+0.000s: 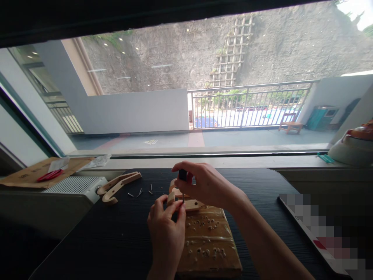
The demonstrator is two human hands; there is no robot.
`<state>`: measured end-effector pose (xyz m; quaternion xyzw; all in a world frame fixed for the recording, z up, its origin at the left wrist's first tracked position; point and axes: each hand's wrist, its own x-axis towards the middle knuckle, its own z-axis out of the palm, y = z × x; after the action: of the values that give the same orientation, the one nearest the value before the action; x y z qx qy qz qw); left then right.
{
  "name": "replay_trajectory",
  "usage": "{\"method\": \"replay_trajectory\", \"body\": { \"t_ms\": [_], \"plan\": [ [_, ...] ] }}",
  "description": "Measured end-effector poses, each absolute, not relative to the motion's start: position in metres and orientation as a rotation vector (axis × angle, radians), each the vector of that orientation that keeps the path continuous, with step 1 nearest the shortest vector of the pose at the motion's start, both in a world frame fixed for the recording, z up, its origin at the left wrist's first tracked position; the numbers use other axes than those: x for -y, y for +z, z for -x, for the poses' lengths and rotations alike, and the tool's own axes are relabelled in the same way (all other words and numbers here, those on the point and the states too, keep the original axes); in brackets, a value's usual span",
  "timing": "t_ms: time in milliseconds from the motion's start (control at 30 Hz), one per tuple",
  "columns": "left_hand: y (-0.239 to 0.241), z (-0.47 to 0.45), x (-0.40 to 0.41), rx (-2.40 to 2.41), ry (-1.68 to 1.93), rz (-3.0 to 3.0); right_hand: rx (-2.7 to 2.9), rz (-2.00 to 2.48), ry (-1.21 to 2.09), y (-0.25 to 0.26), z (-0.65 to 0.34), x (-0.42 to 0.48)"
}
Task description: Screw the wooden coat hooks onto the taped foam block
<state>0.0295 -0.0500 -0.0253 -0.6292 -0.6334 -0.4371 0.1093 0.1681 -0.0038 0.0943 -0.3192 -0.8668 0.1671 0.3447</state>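
My right hand (204, 182) is closed around the dark handle of a screwdriver (182, 175), whose thin metal shaft points straight down. The shaft's tip meets a pale wooden piece (192, 205) with a dark hole and a curved end. My left hand (167, 221) pinches that wooden piece close to the tip, thumb and fingers pressed together; any screw there is hidden. Under the piece lies a taped cardboard-coloured block (206, 249) full of small holes. To the left, more hook-shaped wooden pieces (121, 186) rest beside several loose screws (140, 192).
Black table (122, 241) with a window sill (140, 161) behind it. At left are a white radiator (75, 184), brown cardboard (26, 173) and red scissors (50, 175). A blurred-out flat item (314, 233) lies at right; a white rounded object (351, 149) stands on the sill.
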Motion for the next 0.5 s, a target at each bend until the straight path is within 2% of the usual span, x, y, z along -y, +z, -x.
{"method": "replay_trajectory", "body": {
  "t_ms": [333,500],
  "plan": [
    [-0.0261,-0.0296,0.0505,1.841,-1.324,1.864,2.177,0.838,0.353,0.0900,-0.1648,-0.0012],
    [-0.0257,-0.0301,0.0512,1.859,-1.329,1.866,2.238,0.741,0.431,0.0952,-0.1673,0.0050]
  ]
}}
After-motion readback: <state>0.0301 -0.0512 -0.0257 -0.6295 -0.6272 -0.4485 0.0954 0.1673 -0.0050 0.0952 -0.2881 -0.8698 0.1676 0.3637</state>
